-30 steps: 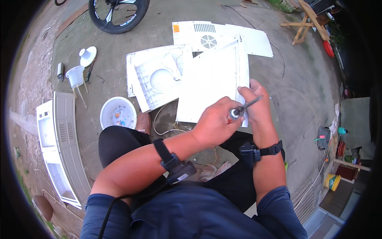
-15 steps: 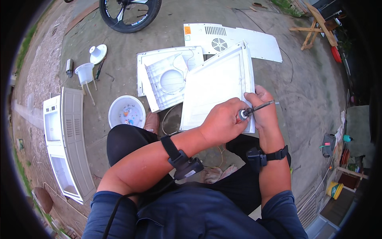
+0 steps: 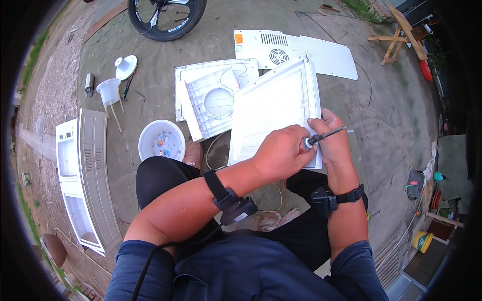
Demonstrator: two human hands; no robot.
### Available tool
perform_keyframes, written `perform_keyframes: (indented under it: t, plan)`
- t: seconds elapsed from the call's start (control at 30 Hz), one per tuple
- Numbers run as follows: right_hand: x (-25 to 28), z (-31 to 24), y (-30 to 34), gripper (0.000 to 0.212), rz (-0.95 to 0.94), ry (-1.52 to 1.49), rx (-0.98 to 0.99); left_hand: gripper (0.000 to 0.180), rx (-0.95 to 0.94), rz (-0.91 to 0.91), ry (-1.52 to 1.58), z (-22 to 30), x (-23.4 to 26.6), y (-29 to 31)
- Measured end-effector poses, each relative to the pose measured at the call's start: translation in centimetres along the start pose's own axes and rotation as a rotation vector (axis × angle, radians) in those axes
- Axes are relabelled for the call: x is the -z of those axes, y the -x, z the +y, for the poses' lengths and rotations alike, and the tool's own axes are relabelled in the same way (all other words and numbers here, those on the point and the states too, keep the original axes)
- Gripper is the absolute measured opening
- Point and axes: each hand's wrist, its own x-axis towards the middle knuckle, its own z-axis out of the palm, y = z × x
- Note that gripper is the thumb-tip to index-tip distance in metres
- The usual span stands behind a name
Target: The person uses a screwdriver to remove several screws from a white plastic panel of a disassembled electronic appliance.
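Note:
My left hand [image 3: 283,153] is closed around the handle of a screwdriver [image 3: 329,135], whose metal shaft points to the right, across in front of my right hand. The right hand [image 3: 334,140] grips the right edge of a large white panel [image 3: 273,103] with a raised rim; its thumb lies on the rim and the other fingers are partly hidden behind. The panel leans tilted before my knees, and the left wrist comes close to its lower edge. Just left of it lies a white ribbed plastic part [image 3: 198,100] with a round opening, resting on another white panel [image 3: 182,70].
A white vented panel [image 3: 321,57] lies beyond. To the left are a white basin [image 3: 145,145] holding small pieces, a translucent tub [image 3: 108,91], a white round lid [image 3: 125,67] and a long white-grey housing [image 3: 95,175]. A wheel [image 3: 165,32] stands far off; a yellow bucket [image 3: 423,241] is at right.
The surroundings have shifted very slightly to the right in view. Both hands keep their hold on the screwdriver and the panel almost unmoved.

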Motion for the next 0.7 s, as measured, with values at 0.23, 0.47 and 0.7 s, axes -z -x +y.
perform_keyframes:
  t: [0.23, 0.47, 0.7]
  plan:
    - [1.0, 0.5, -0.3, 0.040, -0.029, 0.024, 0.045, 0.022, 0.034, 0.058, -0.326, -1.4, 6.8, 0.0]
    - [2.0, 0.9, -0.8, 0.033, 0.003, 0.156, 0.097, 0.027, 0.474, 0.241, -0.798, -4.3, 19.0, 4.5]
    - [1.0, -0.1, 0.0, 0.032, -0.036, 0.039, 0.100, 0.025, 0.590, 0.374, -0.872, -6.6, 23.6, 8.6]
